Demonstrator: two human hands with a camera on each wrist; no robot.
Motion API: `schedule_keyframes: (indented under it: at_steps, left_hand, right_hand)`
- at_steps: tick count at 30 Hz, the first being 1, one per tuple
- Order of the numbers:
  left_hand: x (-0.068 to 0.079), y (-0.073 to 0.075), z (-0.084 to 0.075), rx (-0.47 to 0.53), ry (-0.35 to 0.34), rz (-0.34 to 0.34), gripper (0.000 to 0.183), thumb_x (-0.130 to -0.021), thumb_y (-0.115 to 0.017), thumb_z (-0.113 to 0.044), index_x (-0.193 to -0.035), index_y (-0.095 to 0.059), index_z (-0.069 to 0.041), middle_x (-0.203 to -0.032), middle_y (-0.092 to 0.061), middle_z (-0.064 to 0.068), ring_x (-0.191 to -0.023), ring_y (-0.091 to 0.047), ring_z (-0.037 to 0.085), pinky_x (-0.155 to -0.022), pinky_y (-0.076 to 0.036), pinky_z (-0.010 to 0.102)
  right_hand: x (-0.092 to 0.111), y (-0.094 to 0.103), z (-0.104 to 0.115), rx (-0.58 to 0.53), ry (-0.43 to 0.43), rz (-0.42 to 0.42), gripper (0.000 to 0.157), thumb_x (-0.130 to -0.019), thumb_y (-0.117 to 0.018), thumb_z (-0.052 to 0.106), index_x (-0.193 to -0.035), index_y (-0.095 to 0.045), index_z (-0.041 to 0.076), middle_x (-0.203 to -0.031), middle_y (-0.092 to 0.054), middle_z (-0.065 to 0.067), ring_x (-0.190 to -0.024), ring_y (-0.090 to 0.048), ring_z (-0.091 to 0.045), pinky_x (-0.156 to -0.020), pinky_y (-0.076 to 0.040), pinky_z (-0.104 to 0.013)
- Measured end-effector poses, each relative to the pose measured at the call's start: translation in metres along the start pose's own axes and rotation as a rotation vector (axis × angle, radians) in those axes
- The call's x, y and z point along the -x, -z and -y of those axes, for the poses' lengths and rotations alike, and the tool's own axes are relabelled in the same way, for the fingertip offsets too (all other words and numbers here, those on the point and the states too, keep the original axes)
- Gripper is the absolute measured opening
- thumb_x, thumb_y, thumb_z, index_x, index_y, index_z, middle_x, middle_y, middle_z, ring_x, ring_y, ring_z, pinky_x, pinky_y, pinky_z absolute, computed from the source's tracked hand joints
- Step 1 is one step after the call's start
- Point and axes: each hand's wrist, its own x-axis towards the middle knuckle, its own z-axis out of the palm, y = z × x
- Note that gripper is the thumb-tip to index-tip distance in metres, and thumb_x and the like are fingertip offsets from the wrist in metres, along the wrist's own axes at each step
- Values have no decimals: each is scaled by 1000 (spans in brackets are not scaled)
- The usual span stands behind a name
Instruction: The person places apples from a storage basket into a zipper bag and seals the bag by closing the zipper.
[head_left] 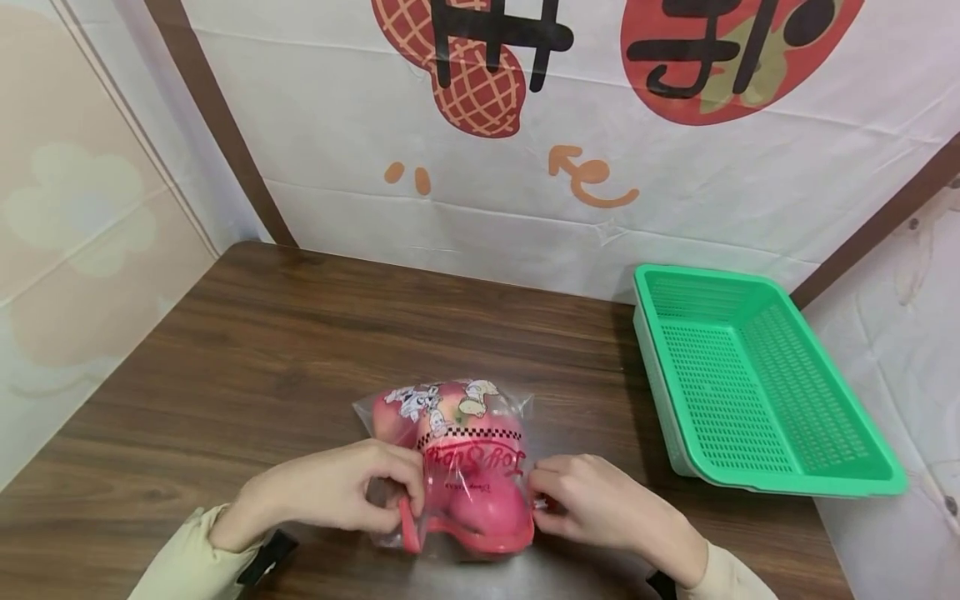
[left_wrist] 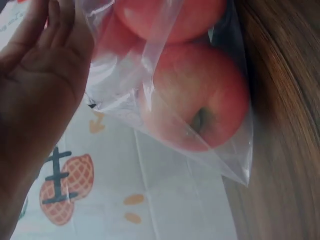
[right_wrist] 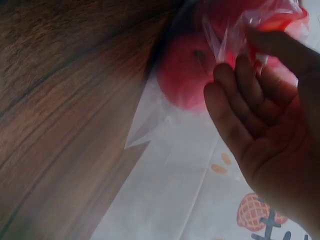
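Note:
A clear plastic bag (head_left: 471, 433) with cartoon figures and red lettering lies on the dark wood table, several red apples (left_wrist: 200, 100) inside it. Along its near edge runs a red strip (head_left: 410, 527). My left hand (head_left: 337, 487) pinches the left end of that strip between thumb and fingers. On the opposite side, my right hand (head_left: 607, 504) pinches the bag's near right corner. In the right wrist view the thumb and curled fingers meet at the bag's plastic, beside an apple (right_wrist: 182, 75).
A green slotted basket (head_left: 731, 400) stands at the right side of the table (head_left: 315, 333). Behind the table hangs a white printed cloth (head_left: 337, 150), and more printed cloth lines both sides.

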Motion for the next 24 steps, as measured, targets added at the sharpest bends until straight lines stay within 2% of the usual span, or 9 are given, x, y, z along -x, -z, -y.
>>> schedule_keyframes:
  at_steps: [4, 9, 15, 24]
  left_hand:
    - [-2, 6, 7, -55, 35, -82, 28, -79, -66, 2, -91, -66, -23, -91, -63, -13, -80, -55, -4, -67, -52, 18]
    - [-4, 20, 21, -153, 169, -171, 25, -80, -67, -1, -90, -66, -24, -88, -61, -16, -76, -55, -1, -68, -51, 20]
    - [-11, 48, 44, -303, 295, -256, 18, -81, -69, -4, -85, -67, -22, -86, -58, -12, -76, -54, 6, -67, -50, 22]
    - [-20, 91, 86, -500, 365, -405, 10, -79, -68, -6, -85, -67, -14, -82, -58, -3, -74, -52, 11, -67, -47, 26]
  right_hand:
    - [-12, -7, -3, 53, -56, -72, 18, -77, -74, 20, -76, -57, 21, -70, -50, 14, -59, -40, 3, -53, -37, -13]
    - [-33, -14, -7, 83, -156, -155, 16, -77, -74, 20, -76, -59, 19, -71, -54, 11, -58, -44, -1, -51, -40, -17]
    - [-67, -16, -18, 132, -250, -229, 16, -79, -73, 20, -75, -58, 17, -69, -53, 8, -56, -47, -7, -49, -42, -25]
    - [-117, -18, -46, 207, -324, -308, 16, -81, -73, 15, -74, -60, 9, -70, -58, -2, -58, -60, -19, -52, -52, -37]
